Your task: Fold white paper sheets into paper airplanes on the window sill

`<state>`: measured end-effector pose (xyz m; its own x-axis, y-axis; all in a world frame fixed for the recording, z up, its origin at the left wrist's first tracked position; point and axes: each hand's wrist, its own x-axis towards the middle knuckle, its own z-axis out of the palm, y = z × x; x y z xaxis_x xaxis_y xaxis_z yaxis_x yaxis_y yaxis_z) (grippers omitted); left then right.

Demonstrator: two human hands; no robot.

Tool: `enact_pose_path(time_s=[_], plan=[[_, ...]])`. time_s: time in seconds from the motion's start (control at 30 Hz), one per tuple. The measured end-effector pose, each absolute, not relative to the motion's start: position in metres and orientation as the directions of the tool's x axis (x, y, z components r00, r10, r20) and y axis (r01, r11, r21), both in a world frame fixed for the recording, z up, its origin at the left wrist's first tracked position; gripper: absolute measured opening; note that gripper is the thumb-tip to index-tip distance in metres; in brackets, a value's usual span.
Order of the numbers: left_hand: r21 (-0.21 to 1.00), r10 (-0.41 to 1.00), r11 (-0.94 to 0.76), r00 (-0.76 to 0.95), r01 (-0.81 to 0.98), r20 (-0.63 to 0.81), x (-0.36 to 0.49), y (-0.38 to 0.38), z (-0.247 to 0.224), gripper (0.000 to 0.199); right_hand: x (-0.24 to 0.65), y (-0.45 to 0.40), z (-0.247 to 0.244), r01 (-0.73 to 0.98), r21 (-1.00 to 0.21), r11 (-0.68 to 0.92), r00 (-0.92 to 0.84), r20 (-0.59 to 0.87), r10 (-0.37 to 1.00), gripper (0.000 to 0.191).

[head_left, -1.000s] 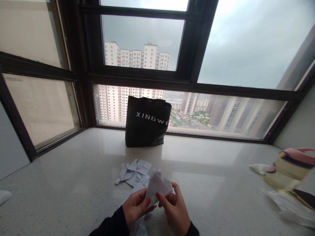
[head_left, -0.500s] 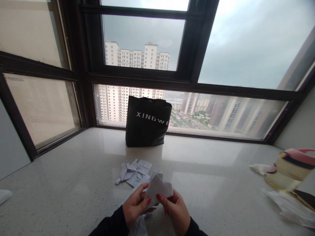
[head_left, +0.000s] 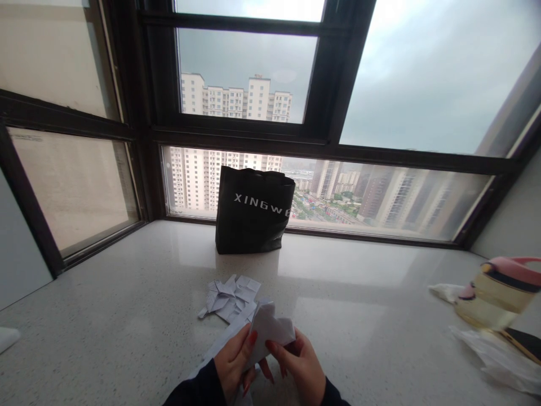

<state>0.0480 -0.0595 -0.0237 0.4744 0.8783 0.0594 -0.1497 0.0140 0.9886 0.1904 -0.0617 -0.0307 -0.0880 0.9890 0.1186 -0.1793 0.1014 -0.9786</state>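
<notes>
Now that it has been lowered slightly, the folded paper (head_left: pixel 270 332) is gripped at six o'clock by left hand (head_left: pixel 231 359) and right hand (head_left: pixel 305 366).

Grey daylight through windows (head_left: pixel 426 73) – soft glare on counter (head_left: pixel 359 332) (right edge stretched, blurry).

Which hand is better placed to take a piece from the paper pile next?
Probably the left hand: it is nearer to the paper pile than the right hand. Both grip the folded sheet, so the left should first leave it to the right.
</notes>
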Motion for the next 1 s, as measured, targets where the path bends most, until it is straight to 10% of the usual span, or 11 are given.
enact_pose_path(time_s=[1.0], plan=[[0.983,0.897,-0.14,0.436,0.121,0.074,0.0455,-0.0584,-0.0274,0.04,0.1938,-0.0619,-0.026,-0.131,-0.988,0.083,-0.058,0.091,0.994,0.033]])
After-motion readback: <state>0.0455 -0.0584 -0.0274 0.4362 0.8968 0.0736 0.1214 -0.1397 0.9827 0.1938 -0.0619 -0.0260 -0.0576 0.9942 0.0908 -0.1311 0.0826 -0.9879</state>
